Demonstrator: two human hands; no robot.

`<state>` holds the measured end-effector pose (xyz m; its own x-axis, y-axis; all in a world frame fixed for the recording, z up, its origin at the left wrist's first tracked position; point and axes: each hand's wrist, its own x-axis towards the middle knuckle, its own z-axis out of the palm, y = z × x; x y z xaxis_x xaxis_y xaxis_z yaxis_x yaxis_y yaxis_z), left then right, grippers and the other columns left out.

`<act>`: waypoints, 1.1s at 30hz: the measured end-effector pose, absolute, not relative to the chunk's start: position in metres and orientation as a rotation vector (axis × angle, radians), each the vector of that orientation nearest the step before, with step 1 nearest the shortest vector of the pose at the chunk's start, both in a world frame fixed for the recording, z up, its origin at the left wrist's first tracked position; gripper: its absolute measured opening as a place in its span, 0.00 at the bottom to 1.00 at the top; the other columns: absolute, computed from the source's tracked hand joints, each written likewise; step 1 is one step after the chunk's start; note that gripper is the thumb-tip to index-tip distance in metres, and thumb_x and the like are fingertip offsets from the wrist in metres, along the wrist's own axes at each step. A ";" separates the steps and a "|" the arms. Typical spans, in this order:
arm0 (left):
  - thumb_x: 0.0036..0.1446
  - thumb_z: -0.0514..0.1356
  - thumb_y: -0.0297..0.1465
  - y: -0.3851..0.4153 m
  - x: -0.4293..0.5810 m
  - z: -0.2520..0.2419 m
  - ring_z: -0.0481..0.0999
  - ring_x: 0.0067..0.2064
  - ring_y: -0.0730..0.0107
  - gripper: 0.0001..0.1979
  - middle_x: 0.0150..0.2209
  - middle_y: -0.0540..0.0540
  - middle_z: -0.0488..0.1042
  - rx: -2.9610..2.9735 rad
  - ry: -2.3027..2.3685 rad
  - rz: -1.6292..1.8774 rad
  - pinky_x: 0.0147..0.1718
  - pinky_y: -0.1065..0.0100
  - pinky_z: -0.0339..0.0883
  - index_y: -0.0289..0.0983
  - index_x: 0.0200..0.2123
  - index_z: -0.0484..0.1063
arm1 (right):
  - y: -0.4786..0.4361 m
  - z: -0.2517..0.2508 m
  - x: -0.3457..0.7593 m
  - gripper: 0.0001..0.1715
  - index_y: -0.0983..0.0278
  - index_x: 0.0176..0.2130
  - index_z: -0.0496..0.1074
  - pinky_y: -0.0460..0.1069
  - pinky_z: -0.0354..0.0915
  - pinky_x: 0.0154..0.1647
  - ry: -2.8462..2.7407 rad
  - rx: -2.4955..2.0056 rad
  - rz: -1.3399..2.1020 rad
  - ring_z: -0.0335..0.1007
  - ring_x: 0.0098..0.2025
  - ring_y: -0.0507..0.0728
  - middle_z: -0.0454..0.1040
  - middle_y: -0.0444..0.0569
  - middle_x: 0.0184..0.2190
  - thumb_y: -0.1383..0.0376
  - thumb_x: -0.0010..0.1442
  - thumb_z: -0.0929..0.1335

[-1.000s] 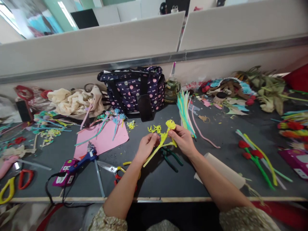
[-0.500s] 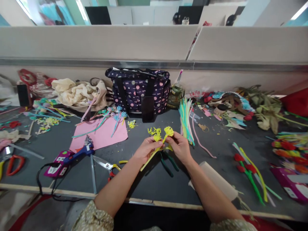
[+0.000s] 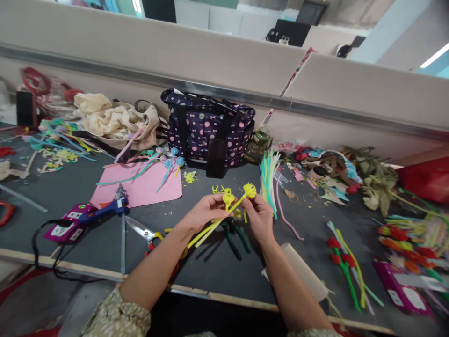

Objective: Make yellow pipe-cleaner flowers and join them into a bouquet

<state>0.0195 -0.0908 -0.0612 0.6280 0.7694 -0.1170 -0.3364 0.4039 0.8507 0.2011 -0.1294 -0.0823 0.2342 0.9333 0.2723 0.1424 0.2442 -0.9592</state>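
Yellow pipe-cleaner flowers are held up in front of me over the dark table. My left hand [image 3: 202, 214] is closed on their stems, which stick out below the fingers toward the lower left. One yellow flower [image 3: 249, 190] stands at the right, and a second flower head [image 3: 228, 198] rises just above my left fingertips. My right hand [image 3: 260, 218] pinches the right flower just under its head. Under the hands lie pliers [image 3: 234, 239] with dark green handles. Scissors [image 3: 140, 229] rest beside my left forearm, partly covered by it.
A blue glue gun [image 3: 112, 209] lies near a pink sheet [image 3: 140, 189]. A polka-dot bag [image 3: 189, 126] with a phone [image 3: 216, 158] against it stands behind. Loose pipe cleaners [image 3: 269, 180] are at its right. Red pipe-cleaner flowers [image 3: 335, 250] and a pale roll [image 3: 303, 271] lie to the right.
The view has tilted and shifted. The two yellow flower heads are slightly farther apart, and two stems now show below my left hand instead of one. Both hands keep their hold.
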 end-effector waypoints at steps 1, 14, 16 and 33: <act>0.41 0.70 0.26 -0.090 0.019 -0.061 0.78 0.37 0.68 0.20 0.42 0.43 0.79 0.865 0.550 0.751 0.43 0.65 0.70 0.34 0.41 0.78 | -0.129 -0.082 0.201 0.10 0.62 0.34 0.72 0.46 0.63 0.32 -1.204 -1.200 0.768 0.66 0.30 0.53 0.71 0.44 0.28 0.58 0.60 0.69; 0.41 0.72 0.43 -0.085 0.032 -0.088 0.73 0.21 0.76 0.21 0.23 0.47 0.75 0.762 0.629 0.684 0.25 0.72 0.69 0.30 0.27 0.75 | -0.135 -0.079 0.184 0.07 0.62 0.34 0.73 0.48 0.66 0.33 -1.268 -1.067 0.913 0.70 0.30 0.53 0.75 0.44 0.27 0.61 0.60 0.70; 0.42 0.71 0.44 -0.085 0.031 -0.087 0.74 0.21 0.75 0.21 0.25 0.44 0.76 0.756 0.645 0.618 0.24 0.73 0.68 0.29 0.27 0.76 | -0.136 -0.077 0.181 0.07 0.62 0.31 0.72 0.47 0.65 0.31 -1.279 -1.064 0.906 0.68 0.27 0.52 0.73 0.43 0.24 0.61 0.59 0.70; 0.36 0.74 0.29 -0.085 0.032 -0.086 0.73 0.24 0.75 0.14 0.22 0.45 0.74 0.579 0.508 0.562 0.27 0.72 0.68 0.29 0.20 0.72 | -0.139 -0.085 0.186 0.07 0.62 0.36 0.73 0.47 0.64 0.34 -1.354 -1.152 0.876 0.66 0.31 0.53 0.71 0.44 0.29 0.61 0.61 0.68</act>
